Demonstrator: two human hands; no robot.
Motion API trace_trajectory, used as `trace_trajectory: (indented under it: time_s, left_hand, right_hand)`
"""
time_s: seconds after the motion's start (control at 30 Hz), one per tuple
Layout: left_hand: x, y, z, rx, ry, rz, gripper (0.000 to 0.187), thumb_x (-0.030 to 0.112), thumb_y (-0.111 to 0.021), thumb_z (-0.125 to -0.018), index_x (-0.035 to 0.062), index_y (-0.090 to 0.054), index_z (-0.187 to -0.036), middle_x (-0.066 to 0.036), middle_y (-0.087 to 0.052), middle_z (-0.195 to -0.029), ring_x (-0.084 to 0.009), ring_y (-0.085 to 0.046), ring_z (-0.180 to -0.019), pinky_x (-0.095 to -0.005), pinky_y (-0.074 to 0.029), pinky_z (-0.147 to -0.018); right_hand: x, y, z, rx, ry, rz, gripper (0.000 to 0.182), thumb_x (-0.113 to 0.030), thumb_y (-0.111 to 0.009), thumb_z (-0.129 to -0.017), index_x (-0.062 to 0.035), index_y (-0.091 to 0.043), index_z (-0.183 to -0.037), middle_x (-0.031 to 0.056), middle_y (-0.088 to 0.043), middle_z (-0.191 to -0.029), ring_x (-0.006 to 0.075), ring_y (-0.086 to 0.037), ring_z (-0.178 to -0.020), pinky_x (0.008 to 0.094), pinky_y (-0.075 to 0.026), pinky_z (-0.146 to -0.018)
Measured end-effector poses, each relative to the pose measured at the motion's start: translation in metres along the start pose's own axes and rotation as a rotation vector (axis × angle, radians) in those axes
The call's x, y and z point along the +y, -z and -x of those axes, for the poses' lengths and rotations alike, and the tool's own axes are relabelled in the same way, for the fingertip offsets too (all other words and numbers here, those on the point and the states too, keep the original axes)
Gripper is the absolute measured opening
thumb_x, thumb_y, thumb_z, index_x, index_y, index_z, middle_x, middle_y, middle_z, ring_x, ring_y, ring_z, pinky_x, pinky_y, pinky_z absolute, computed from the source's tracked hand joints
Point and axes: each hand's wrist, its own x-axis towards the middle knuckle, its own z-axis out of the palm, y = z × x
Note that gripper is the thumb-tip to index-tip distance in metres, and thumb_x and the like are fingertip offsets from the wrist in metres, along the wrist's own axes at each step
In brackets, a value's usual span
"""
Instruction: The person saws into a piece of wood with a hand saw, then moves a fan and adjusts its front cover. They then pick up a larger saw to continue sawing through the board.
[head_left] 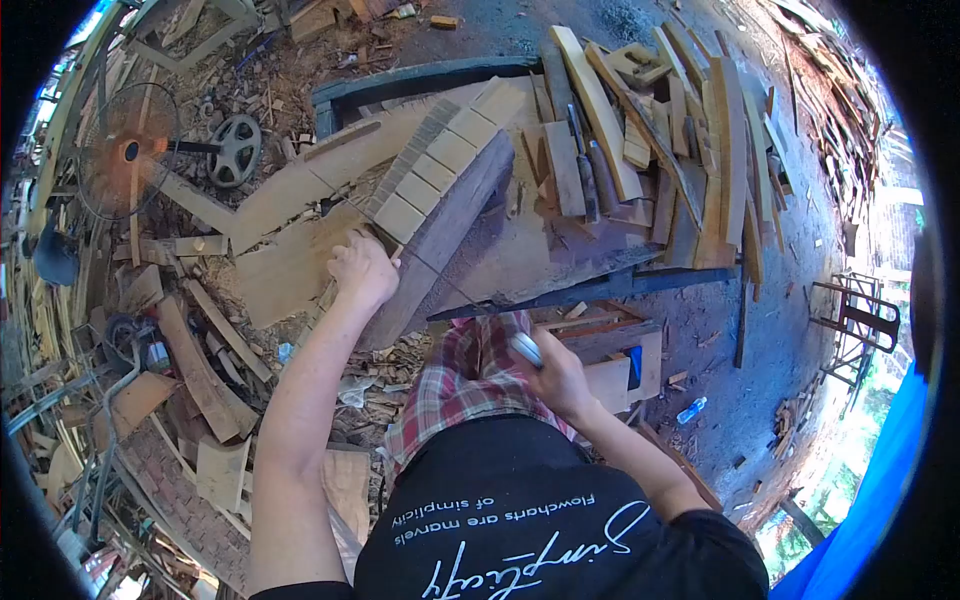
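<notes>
My left hand [364, 270] is closed at the near end of a row of pale wooden blocks [423, 190], its fingers curled on a small piece of wood [397, 251] that is mostly hidden. The blocks lie side by side along a thick grey-brown wooden beam [450, 225] set at a slant over the workbench. A thin dark line runs across the beam. Held low in front of my lap, my right hand [562, 382] wraps round a silvery rounded object [525, 349]; its kind is not clear.
Loose boards [610, 130] are heaped at the bench's right end. A fan [130, 150] and a spoked handwheel [234, 150] stand at the left. Wood scraps cover the floor there. A plastic bottle [690, 409] and a metal-framed stool [868, 318] are on the right.
</notes>
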Motion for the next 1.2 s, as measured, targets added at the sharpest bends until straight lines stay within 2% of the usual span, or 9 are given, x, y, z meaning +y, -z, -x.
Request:
trace_trajectory:
  time_s: [0.1,0.17,0.33,0.53,0.6,0.77,0.87,0.97,1.2]
  left_hand:
    - [0.004,-0.006,0.000,0.010,-0.025,-0.003,0.067,0.037,-0.070,-0.080,-0.0055,-0.046,-0.126,-0.018,-0.051,-0.122,-0.0367,-0.051,-0.110,-0.0496,-0.043,-0.089]
    - [-0.001,-0.005,0.001,-0.011,-0.032,-0.007,0.066,0.036,-0.070,-0.081,-0.0060,-0.046,-0.126,-0.018,-0.051,-0.122,-0.0370,-0.052,-0.110,-0.0498,-0.043,-0.088]
    - [0.000,-0.005,0.006,0.001,-0.014,-0.019,0.066,0.035,-0.070,-0.081,-0.0061,-0.046,-0.127,-0.018,-0.051,-0.122,-0.0372,-0.051,-0.111,-0.0502,-0.043,-0.089]
    - [0.000,0.001,0.002,-0.026,-0.010,0.046,0.067,0.034,-0.071,-0.080,-0.0069,-0.045,-0.127,-0.019,-0.050,-0.123,-0.0376,-0.049,-0.113,-0.0503,-0.041,-0.091]
    - [-0.002,-0.002,0.001,-0.013,-0.010,0.046,0.067,0.034,-0.071,-0.080,-0.0073,-0.045,-0.127,-0.020,-0.049,-0.124,-0.0377,-0.049,-0.113,-0.0503,-0.041,-0.091]
    - [-0.001,0.000,0.003,-0.023,0.004,0.010,0.064,0.034,-0.070,-0.080,-0.0074,-0.048,-0.124,-0.018,-0.050,-0.123,-0.0372,-0.049,-0.112,-0.0499,-0.041,-0.090]
    - [-0.002,0.002,0.004,0.000,-0.008,0.022,0.064,0.035,-0.070,-0.080,-0.0074,-0.048,-0.124,-0.018,-0.050,-0.123,-0.0367,-0.049,-0.112,-0.0495,-0.041,-0.090]
    - [0.000,0.001,0.002,-0.019,0.004,0.033,0.063,0.035,-0.069,-0.081,-0.0077,-0.049,-0.123,-0.018,-0.049,-0.124,-0.0362,-0.048,-0.112,-0.0490,-0.040,-0.091]
    - [-0.001,0.000,0.005,-0.028,0.016,-0.014,0.063,0.038,-0.069,-0.081,-0.0071,-0.051,-0.122,-0.017,-0.050,-0.122,-0.0351,-0.049,-0.112,-0.0482,-0.040,-0.091]
  right_hand:
    - [0.009,0.009,0.015,-0.099,-0.113,0.014,0.027,-0.021,-0.067,-0.087,-0.0046,-0.052,-0.102,0.0200,-0.061,-0.086,0.0416,-0.061,-0.078,0.0468,-0.048,-0.064]
    - [-0.013,-0.020,-0.021,0.092,0.038,-0.046,0.024,-0.025,-0.066,-0.087,-0.0056,-0.051,-0.090,0.0185,-0.059,-0.080,0.0399,-0.059,-0.073,0.0461,-0.048,-0.061]
    - [-0.033,-0.041,-0.069,0.071,0.102,-0.009,0.022,-0.022,-0.066,-0.086,-0.0036,-0.053,-0.089,0.0191,-0.055,-0.077,0.0425,-0.057,-0.074,0.0456,-0.046,-0.060]
    - [-0.002,0.009,0.006,-0.039,-0.017,-0.004,0.023,-0.020,-0.068,-0.085,-0.0037,-0.054,-0.093,0.0201,-0.059,-0.081,0.0413,-0.060,-0.076,0.0447,-0.048,-0.062]
    - [-0.014,-0.013,-0.022,0.076,0.069,-0.044,0.023,-0.020,-0.068,-0.085,-0.0040,-0.052,-0.092,0.0202,-0.058,-0.081,0.0422,-0.059,-0.076,0.0459,-0.047,-0.062]
    - [-0.040,-0.046,-0.083,0.018,0.126,0.044,0.024,-0.020,-0.063,-0.088,-0.0044,-0.046,-0.094,0.0201,-0.057,-0.081,0.0407,-0.059,-0.073,0.0479,-0.047,-0.060]
    - [-0.011,-0.011,-0.025,0.075,0.120,-0.040,0.024,-0.022,-0.065,-0.086,-0.0044,-0.051,-0.094,0.0191,-0.057,-0.080,0.0403,-0.059,-0.073,0.0463,-0.048,-0.061]
    - [0.008,0.011,0.013,-0.066,0.011,0.041,0.024,-0.023,-0.066,-0.086,-0.0043,-0.053,-0.094,0.0186,-0.059,-0.082,0.0396,-0.060,-0.075,0.0454,-0.048,-0.061]
    - [-0.030,-0.048,-0.076,0.071,0.158,0.002,0.025,-0.025,-0.062,-0.089,-0.0054,-0.049,-0.097,0.0187,-0.057,-0.079,0.0416,-0.059,-0.074,0.0484,-0.048,-0.061]
